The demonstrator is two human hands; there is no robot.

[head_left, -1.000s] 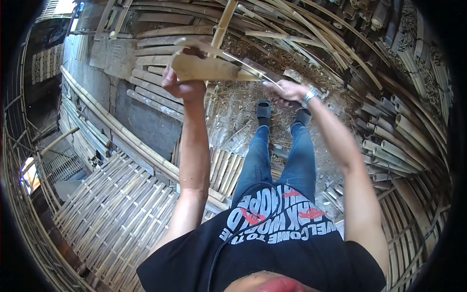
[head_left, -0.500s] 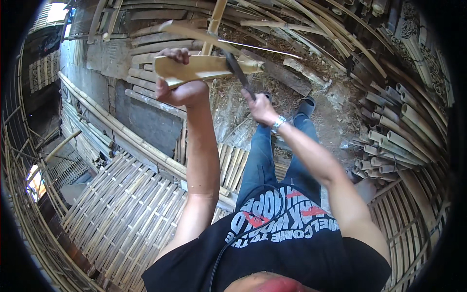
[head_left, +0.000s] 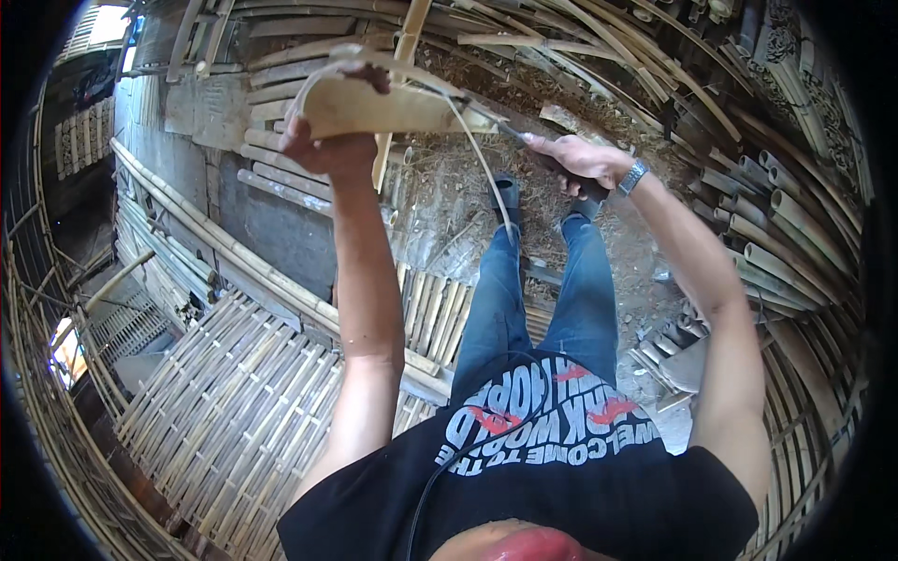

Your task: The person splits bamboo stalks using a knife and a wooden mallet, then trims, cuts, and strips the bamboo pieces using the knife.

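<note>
My left hand (head_left: pixel 329 154) is closed on the wide end of a pale split bamboo piece (head_left: pixel 393 110), its fingers curling over the far edge and its thumb round the near side. From that piece a thin strip (head_left: pixel 484 161) bends down towards my feet. My right hand (head_left: pixel 582 161) grips a dark-bladed knife (head_left: pixel 513 133), its thumb stretched along it. The blade lies at the narrow right end of the bamboo, where the exact contact is hard to make out. Part of the handle is hidden by my fingers.
Woven bamboo slats (head_left: pixel 253 402) spread at the lower left, bordered by long poles (head_left: pixel 234 245). Bundles of cut bamboo tubes (head_left: pixel 795 224) are stacked at the right. Loose strips (head_left: pixel 608 51) cover the far ground. An upright bamboo pole (head_left: pixel 410 47) stands behind the work.
My right hand and the knife have moved right, from the middle of the bamboo to its narrow end. My left hand has shifted slightly left, and a thin strip now hangs down in a curve.
</note>
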